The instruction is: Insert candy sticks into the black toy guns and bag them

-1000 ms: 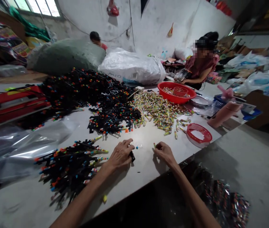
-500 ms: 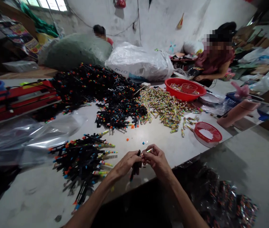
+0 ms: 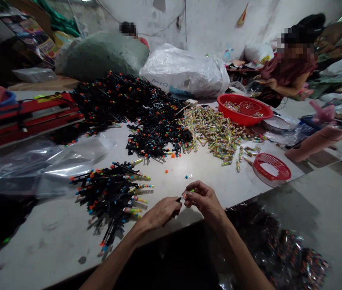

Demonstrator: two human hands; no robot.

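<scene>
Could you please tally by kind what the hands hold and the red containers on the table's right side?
Black piece in the left hand: 1
Small tube in the right hand: 1
Large red basin: 1
Small red container inside it: 1
Red slotted basket: 1
Total: 5

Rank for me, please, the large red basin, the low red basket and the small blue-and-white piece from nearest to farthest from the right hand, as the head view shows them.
From the right hand:
1. Small blue-and-white piece: just beyond it, slightly left.
2. Low red basket: to the right.
3. Large red basin: farther back, to the right.
</scene>
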